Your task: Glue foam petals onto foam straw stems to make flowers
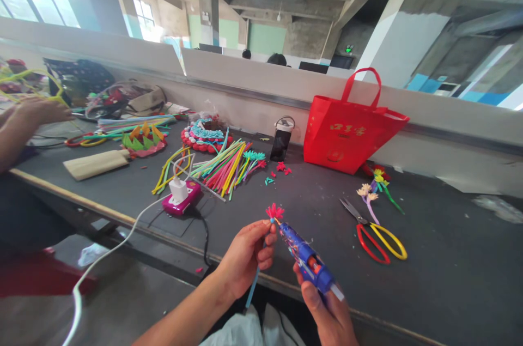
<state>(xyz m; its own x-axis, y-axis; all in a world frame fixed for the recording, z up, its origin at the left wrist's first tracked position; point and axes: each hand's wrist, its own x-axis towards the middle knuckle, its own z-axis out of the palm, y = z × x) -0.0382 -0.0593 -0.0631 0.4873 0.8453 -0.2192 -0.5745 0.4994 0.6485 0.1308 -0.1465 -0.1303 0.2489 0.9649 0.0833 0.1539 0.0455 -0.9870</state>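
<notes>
Near the table's front edge, my left hand pinches a pipe-cleaner flower with pinkish-red petals and a blue stem hanging below the fingers. My right hand is wrapped round a blue glue gun, a glue stick jutting from its back end. The gun's nozzle points up and left, right at the base of the petals; whether it touches them I cannot tell. Scissors with one red and one yellow handle lie to the right, blades parted. Small red and teal pieces lie beyond the flower.
A bundle of coloured pipe cleaners lies left of centre, behind a purple power strip with a white plug and cable. A phone leans near a red bag. Finished-looking flowers lie right. At far left, another person's hand holds yellow pipe cleaners.
</notes>
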